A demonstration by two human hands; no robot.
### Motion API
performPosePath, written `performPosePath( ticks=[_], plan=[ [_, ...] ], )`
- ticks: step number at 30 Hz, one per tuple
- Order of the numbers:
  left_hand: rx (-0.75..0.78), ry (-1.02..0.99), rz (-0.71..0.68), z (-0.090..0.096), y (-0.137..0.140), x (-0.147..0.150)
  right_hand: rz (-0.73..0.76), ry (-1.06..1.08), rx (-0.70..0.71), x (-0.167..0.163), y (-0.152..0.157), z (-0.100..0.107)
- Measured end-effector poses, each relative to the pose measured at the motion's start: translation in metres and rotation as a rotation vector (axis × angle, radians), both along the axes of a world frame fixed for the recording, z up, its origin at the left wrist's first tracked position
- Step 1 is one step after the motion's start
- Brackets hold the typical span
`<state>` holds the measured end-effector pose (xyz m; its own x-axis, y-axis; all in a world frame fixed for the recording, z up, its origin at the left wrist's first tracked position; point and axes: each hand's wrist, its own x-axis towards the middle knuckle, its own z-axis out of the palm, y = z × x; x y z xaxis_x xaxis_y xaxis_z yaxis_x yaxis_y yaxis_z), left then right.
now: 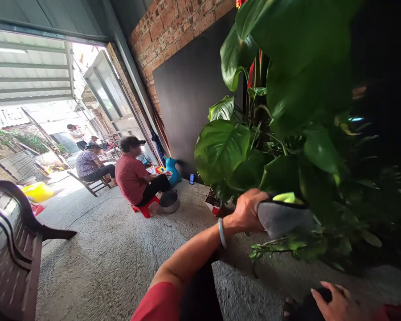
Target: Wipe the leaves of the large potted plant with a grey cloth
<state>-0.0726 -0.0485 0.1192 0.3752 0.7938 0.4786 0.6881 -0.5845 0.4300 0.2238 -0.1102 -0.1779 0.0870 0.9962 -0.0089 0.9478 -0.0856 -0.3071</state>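
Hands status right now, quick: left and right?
Left hand: closed, holding a gray item; can't tell exactly what it is.
Right hand: loosely open, fingers apart; nothing clearly held.

Broad leaves (222, 149) crowd over the left hand (250, 208) and its grey cloth (280, 219), barring the way upward and forward. A plant pot (214, 206) stands just beyond the bracelet (222, 234). Between the forearm (183, 256) and the wooden bench (15, 249), open floor (100, 263) gives a hand room to pass.

The held item (282, 220) is grey, the leaves (224, 149) green.
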Motion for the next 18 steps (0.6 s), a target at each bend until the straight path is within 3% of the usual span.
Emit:
performPosePath(
  ticks=[3,5,7,9,11,13,15,18],
  plan=[
    [0.305,-0.168,0.119,0.065,0.013,-0.001,-0.043,0.032,-0.028,-0.006,0.003,0.003],
    [0.417,-0.219,0.245,0.088,0.035,0.004,-0.026,0.037,-0.019,-0.014,0.004,0.010],
    [0.338,-0.158,0.311,0.079,0.054,0.007,0.038,0.042,-0.001,-0.022,0.005,0.017],
    [0.118,-0.031,0.336,0.041,0.058,0.004,0.082,0.035,0.012,-0.025,0.004,0.023],
    [-0.109,0.073,0.350,-0.005,0.042,-0.005,0.082,0.023,0.014,-0.024,0.003,0.025],
    [-0.254,0.106,0.321,-0.037,0.010,-0.017,0.070,0.025,0.002,-0.019,0.003,0.025],
    [-0.282,0.067,0.211,-0.041,-0.021,-0.031,0.082,0.046,-0.026,-0.015,0.004,0.023],
    [-0.045,-0.159,0.152,0.001,-0.040,-0.052,0.122,0.063,-0.046,-0.016,0.006,0.021]
  ],
)
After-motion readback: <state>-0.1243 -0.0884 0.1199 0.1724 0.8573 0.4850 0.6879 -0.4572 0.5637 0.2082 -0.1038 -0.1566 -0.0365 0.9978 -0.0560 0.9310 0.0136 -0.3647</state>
